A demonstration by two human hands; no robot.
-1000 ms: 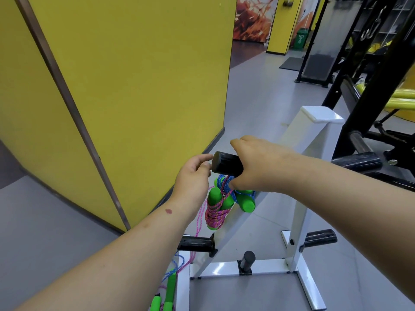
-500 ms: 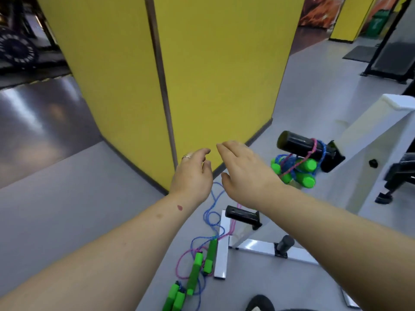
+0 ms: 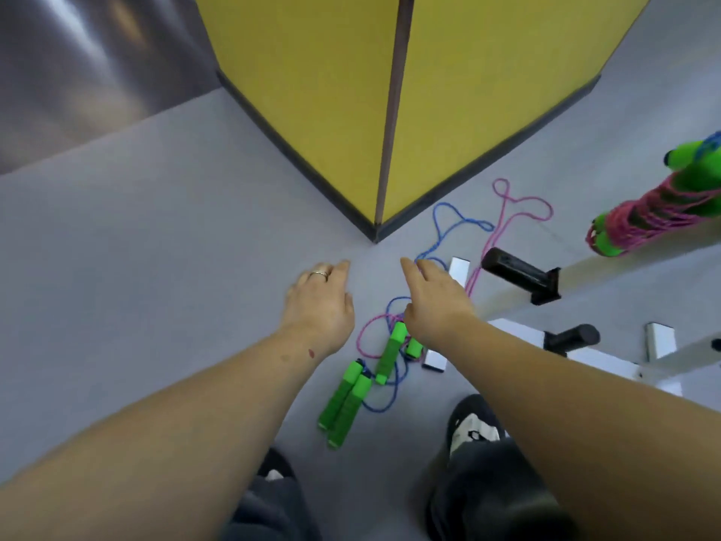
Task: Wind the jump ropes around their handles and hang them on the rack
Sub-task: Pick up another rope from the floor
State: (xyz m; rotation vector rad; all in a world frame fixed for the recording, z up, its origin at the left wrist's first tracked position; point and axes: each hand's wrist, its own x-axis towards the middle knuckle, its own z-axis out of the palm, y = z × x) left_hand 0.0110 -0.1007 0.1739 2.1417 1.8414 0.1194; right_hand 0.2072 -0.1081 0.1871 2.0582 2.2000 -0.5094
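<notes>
Loose ropes [image 3: 394,345] lie tangled at frame centre.
Both hands, left [image 3: 318,306] and right [image 3: 433,302], are held open and empty above them (a wound bundle [image 3: 655,212] is seen upper right).

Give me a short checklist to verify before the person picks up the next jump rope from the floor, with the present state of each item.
1. Both hands free: ok. The left hand and the right hand are open and hold nothing.
2. Green handles within sight on the floor: ok.
3. Ropes separate: not ok. The blue rope and the pink rope cross each other near the handles.
4. Which handles belong to which rope: cannot tell.
5. Free peg on the rack: ok. The black peg is bare.
6. Wound bundle is secure: cannot tell, its hanging point is out of frame.
</notes>
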